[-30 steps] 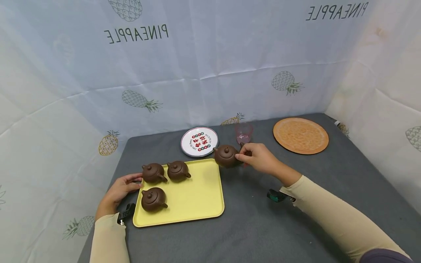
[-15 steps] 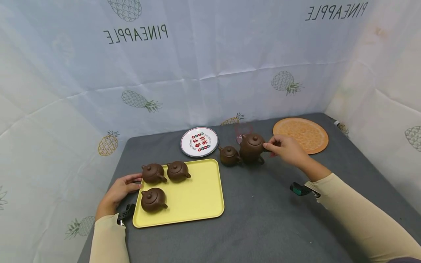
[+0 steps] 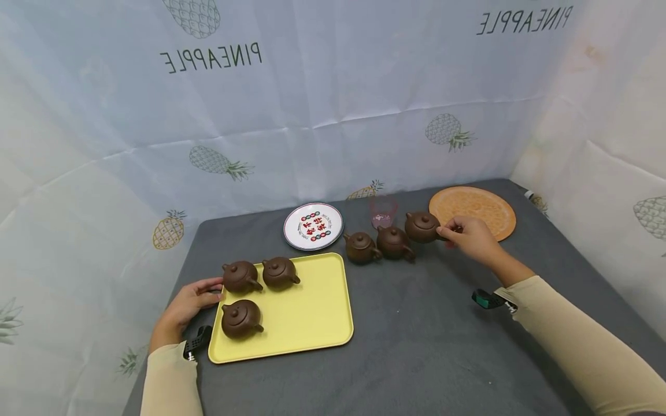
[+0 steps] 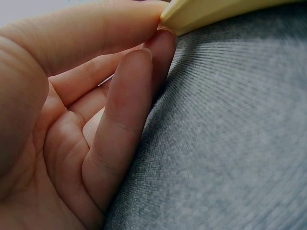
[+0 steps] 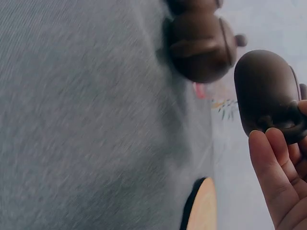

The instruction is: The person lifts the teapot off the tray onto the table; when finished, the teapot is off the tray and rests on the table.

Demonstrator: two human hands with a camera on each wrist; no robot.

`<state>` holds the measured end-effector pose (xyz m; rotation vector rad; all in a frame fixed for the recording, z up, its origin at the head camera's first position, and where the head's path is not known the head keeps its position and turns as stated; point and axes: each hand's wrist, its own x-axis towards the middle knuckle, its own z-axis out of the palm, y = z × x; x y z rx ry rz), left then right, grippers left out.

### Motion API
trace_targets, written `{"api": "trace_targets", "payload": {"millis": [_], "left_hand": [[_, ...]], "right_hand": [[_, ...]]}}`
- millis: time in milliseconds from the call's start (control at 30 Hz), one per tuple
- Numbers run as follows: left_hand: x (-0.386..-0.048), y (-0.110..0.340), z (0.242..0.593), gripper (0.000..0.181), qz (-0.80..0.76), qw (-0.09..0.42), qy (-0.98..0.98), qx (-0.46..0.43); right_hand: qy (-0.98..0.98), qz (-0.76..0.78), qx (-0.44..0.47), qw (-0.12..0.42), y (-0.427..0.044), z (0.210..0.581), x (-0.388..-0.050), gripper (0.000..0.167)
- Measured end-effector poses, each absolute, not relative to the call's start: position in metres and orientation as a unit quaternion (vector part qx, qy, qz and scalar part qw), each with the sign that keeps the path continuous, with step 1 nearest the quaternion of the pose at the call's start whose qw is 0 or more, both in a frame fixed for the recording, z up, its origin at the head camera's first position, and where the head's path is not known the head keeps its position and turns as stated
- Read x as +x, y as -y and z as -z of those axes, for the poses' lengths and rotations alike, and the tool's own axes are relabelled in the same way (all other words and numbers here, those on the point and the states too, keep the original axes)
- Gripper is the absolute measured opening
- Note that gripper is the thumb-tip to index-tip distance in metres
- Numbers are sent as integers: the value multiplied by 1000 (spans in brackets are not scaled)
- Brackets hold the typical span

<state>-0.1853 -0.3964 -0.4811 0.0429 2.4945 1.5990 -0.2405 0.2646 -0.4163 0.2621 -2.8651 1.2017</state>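
My right hand pinches the handle of a brown teapot near the back right. In the right wrist view that teapot hangs at my fingers, off the table. Two brown teapots stand side by side to its left. A yellow tray carries three more: two along its back edge and one at the left front. My left hand grips the tray's left rim, with thumb and fingers at the edge in the left wrist view.
Behind the tray lies a white plate with red print. A clear pinkish cup stands behind the teapots. The round orange-brown board is at the back right, beyond my right hand. White pineapple-print cloth hangs around the grey table.
My right hand has carried its teapot to the right, past the two standing ones, which now show clearly. My left hand and the tray have stayed in place; the head view has shifted slightly.
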Motion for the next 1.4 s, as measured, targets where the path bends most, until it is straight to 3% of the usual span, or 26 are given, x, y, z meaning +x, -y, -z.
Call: {"api": "trace_targets", "payload": {"millis": [333, 833, 1133, 1400], "left_hand": [[-187, 400, 485, 57, -541, 88, -836, 18], [-185, 397, 481, 58, -536, 92, -839, 8], [-182, 395, 483, 56, -542, 86, -836, 8], [-180, 396, 483, 57, -540, 85, -837, 13]], "right_hand": [[929, -366, 56, -13, -279, 437, -244, 45], [928, -370, 50, -4, -275, 459, -243, 46], [935, -351, 53, -1, -278, 461, -243, 46], [938, -338, 71, 25, -281, 442, -247, 44]]}}
